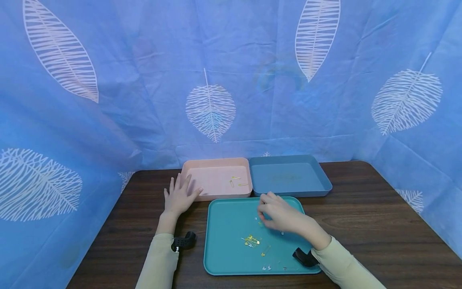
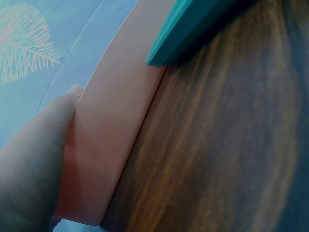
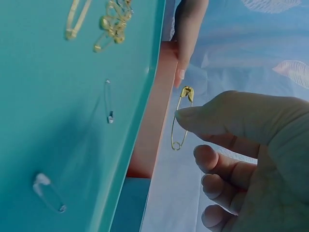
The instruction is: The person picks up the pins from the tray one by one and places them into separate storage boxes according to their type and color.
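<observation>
My right hand (image 1: 279,212) pinches a gold safety pin (image 3: 187,93) between thumb and forefinger, its other fingers curled loosely. In the head view this hand is over the upper right of the teal tray (image 1: 227,220). With fingers spread, my left hand (image 1: 178,199) rests on the near left corner of the pink tray (image 1: 209,180), thumb along its front rim. Several gold safety pins (image 1: 251,241) lie heaped in the middle of the teal tray. Small silver safety pins (image 3: 42,179) are scattered around them. A few gold safety pins (image 1: 236,178) lie in the pink tray's right half.
A blue tray (image 1: 310,186) stands right of the pink one, both behind the teal tray on the dark wooden table (image 1: 361,224). Behind the table hangs a blue cloth (image 1: 252,100) with white leaf prints. Black wrist straps (image 1: 184,241) circle both sleeves.
</observation>
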